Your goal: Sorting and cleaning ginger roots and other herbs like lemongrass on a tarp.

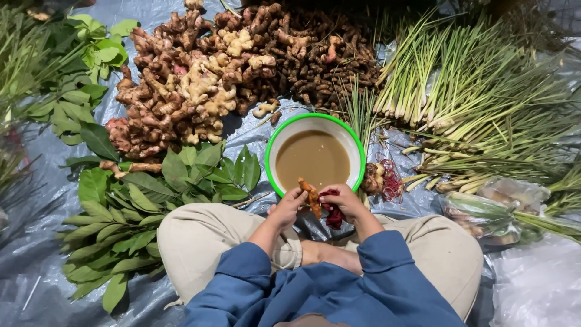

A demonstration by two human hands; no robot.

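My left hand (285, 206) holds an orange-brown root piece (311, 195) over the near rim of a white basin with a green rim (270, 149). The basin holds muddy brown water. My right hand (343, 198) touches the same root and clutches a dark red cloth or mesh (332, 214) below it. Both hands meet just above my crossed legs in beige trousers, with blue sleeves pushed up.
A large pile of ginger and darker roots (242, 60) lies beyond the basin. Lemongrass stalks (472, 91) spread at the right. Green leaf bundles (139, 212) lie at the left. A clear bag of produce (502, 209) and a red mesh with roots (382, 178) sit right.
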